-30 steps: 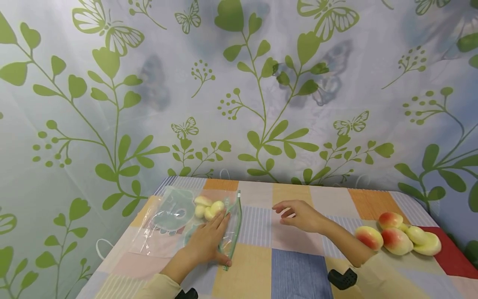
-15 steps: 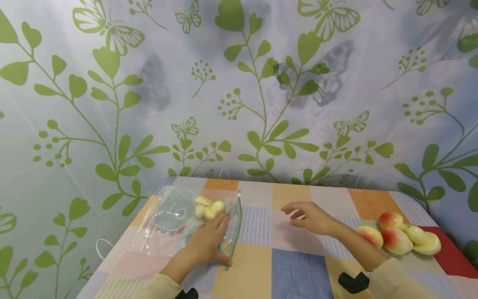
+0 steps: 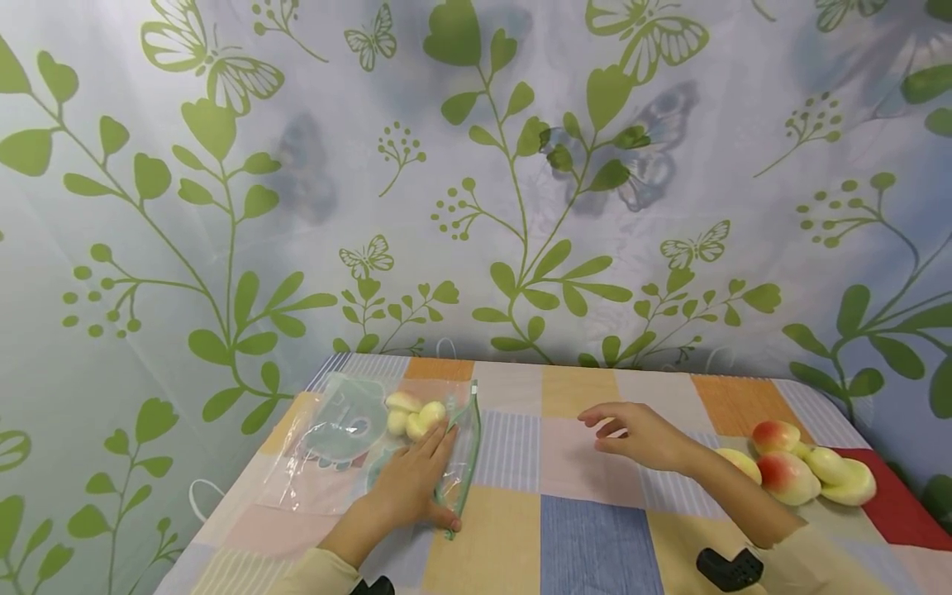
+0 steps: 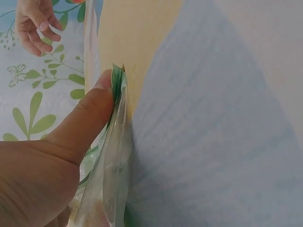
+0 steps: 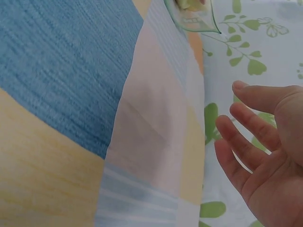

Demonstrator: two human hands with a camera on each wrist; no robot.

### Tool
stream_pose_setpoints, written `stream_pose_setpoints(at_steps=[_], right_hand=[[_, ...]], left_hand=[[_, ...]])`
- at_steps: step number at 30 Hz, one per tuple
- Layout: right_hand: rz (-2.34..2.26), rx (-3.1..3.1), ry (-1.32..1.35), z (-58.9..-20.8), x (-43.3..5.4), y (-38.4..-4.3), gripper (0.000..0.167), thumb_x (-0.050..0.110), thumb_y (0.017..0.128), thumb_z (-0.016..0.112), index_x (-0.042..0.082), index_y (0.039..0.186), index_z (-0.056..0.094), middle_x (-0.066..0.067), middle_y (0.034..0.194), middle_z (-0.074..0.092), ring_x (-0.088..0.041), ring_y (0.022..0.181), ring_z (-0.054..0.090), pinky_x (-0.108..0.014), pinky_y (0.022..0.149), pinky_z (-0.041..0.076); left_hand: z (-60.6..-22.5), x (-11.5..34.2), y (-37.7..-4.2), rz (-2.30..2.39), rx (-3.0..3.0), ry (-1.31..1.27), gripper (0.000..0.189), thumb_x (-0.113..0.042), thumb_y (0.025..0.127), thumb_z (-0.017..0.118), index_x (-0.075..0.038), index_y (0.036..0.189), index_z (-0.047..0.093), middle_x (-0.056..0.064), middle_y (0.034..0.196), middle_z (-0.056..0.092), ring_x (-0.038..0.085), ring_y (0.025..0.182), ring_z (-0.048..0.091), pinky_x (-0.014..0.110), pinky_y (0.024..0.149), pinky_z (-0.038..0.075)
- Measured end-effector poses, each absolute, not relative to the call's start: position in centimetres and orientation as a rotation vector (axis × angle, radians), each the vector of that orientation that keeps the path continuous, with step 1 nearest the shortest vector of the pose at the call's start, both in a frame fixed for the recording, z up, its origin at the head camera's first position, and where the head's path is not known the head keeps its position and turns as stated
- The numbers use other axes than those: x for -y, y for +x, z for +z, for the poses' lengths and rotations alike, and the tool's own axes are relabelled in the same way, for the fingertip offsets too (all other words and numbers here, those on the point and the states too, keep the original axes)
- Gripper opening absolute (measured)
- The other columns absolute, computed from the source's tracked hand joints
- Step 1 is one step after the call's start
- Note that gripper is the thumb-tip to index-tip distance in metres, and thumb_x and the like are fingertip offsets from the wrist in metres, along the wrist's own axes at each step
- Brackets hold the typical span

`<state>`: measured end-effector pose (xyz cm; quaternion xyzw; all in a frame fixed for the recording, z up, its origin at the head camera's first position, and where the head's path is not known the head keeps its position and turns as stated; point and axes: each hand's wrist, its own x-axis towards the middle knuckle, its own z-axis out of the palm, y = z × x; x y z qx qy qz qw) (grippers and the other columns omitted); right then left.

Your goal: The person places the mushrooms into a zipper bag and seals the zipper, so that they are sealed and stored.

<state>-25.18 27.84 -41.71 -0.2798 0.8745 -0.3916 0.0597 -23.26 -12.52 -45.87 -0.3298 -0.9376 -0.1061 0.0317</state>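
A clear zip bag (image 3: 297, 471) with a green dinosaur-like print and a green zip edge (image 3: 473, 446) lies on the left of the table. Inside it are pale yellow toy fruits (image 3: 416, 419), partly behind my fingertips. My left hand (image 3: 415, 479) rests on the bag with its fingers extended; in the left wrist view the thumb (image 4: 87, 116) touches the green corner of the zip edge. My right hand (image 3: 641, 434) is above the table's middle, holding nothing, its fingers loosely bent and apart. Nearest to it are red-and-yellow toy peaches (image 3: 790, 478), one partly hidden by my forearm.
A patchwork cloth (image 3: 491, 562) covers the table. Behind it hangs a pale curtain (image 3: 476, 165) printed with green leaves and butterflies. The peaches sit in a close group near the table's right side, by a red patch (image 3: 903, 512).
My right hand has drifted to the right, toward the peaches, and its forearm now covers more of the nearest one. My left hand and the bag have stayed in place.
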Motion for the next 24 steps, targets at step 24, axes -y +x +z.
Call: stream_pose_setpoints(at_steps=[24], right_hand=[[-1.177, -2.743, -0.758, -40.8, -32.9, -23.7, 0.042, 0.011, 0.094, 0.077, 0.004, 0.133, 0.065, -0.019, 0.126, 0.067, -0.037, 0.106, 0.071, -0.027, 0.079, 0.059]], left_hand=[[-46.4, 12.6, -23.3, -0.284, 2.906, -0.996, 0.137, -0.065, 0.062, 0.086, 0.002, 0.162, 0.021, 0.023, 0.168, 0.018, 0.039, 0.153, 0.023, 0.064, 0.106, 0.041]])
